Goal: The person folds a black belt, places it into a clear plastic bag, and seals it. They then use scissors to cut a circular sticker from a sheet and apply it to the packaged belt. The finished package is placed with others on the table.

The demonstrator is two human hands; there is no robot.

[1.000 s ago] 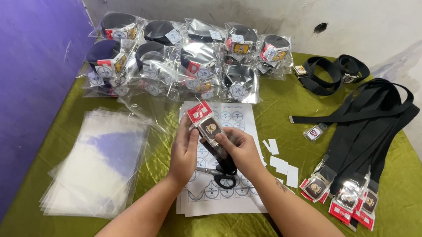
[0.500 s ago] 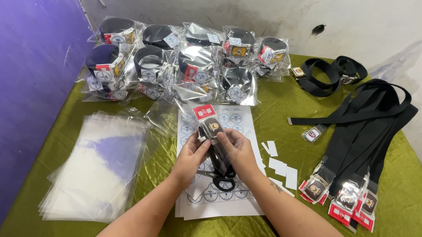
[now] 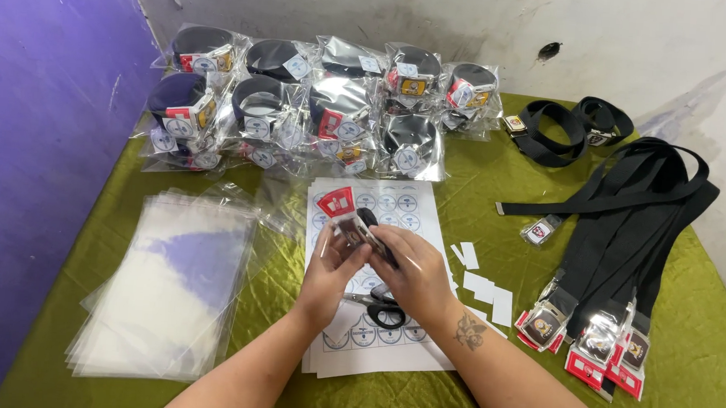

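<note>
With the stack of clear bags [image 3: 169,289] at your left, your left hand [image 3: 331,269] and right hand [image 3: 413,270] both pinch the rolled black belt [image 3: 367,229] with its red tag [image 3: 335,201] above the sticker sheet [image 3: 371,347]; loosen either pinch and the roll could spring open onto the scissors [image 3: 382,308].

Purple wall [image 3: 21,166], green tablecloth [image 3: 708,334].

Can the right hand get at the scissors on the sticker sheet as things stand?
Probably yes, but not freely. The scissors lie uncovered on the sticker sheet, just under the right hand. That hand and the left hand both grip the rolled belt, so it must let go first.
</note>
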